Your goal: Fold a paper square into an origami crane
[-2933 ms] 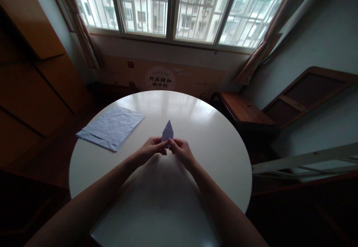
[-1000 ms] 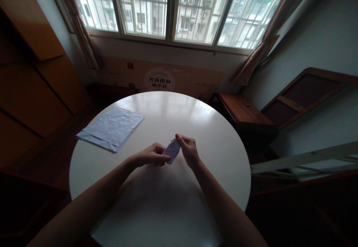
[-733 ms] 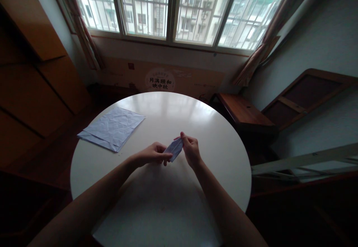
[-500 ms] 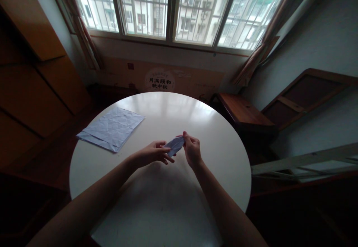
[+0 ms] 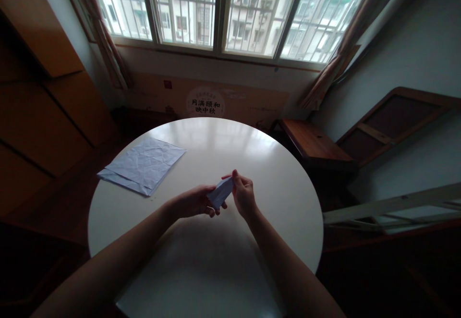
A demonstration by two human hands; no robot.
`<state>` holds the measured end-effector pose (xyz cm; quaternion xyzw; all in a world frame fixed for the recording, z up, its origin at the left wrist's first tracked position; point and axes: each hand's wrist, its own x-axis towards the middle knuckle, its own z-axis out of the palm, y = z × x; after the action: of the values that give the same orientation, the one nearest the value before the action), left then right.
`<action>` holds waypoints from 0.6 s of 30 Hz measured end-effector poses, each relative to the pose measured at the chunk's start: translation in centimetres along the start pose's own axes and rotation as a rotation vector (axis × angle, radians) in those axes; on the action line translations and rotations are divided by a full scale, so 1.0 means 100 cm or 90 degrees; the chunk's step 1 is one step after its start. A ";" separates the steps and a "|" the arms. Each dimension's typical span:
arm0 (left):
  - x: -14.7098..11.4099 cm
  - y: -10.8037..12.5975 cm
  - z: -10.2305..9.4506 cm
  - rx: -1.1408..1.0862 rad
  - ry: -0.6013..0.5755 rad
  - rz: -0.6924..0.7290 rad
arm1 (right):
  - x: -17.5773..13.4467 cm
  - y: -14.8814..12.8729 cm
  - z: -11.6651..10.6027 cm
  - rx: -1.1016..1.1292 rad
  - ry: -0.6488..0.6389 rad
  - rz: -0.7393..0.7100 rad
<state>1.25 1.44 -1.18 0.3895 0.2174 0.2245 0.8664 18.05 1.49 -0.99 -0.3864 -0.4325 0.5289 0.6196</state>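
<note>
A small folded piece of bluish paper (image 5: 220,192) is held above the white round table (image 5: 281,222). My right hand (image 5: 244,194) pinches its upper right end between thumb and fingers. At the lower left end, my left hand (image 5: 196,201) supports the paper, its fingers curling underneath and partly hidden by it. Creased sheets of the same bluish paper (image 5: 144,165) lie stacked near the table's left edge, apart from both hands.
Beyond the table, a printed cardboard panel (image 5: 252,98) stands below the barred window (image 5: 187,10). A wooden bench (image 5: 313,140) is off to the right. Wooden cabinets (image 5: 65,116) line the left side.
The folded paper has turned so a wider face shows, and it has shifted slightly left. My left fingers have moved from over its edge to beneath it. The stacked sheets stay put.
</note>
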 end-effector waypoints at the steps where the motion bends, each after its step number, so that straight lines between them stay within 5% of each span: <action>1: 0.000 0.000 0.000 0.007 0.004 0.007 | 0.000 -0.001 0.000 0.003 -0.002 0.004; 18: -0.003 0.005 0.005 0.020 0.013 0.019 | 0.000 -0.006 0.001 0.029 -0.029 0.008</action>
<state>1.12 1.31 -0.44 0.4035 0.2241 0.2380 0.8546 18.11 1.38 -0.34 -0.3627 -0.4320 0.5513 0.6147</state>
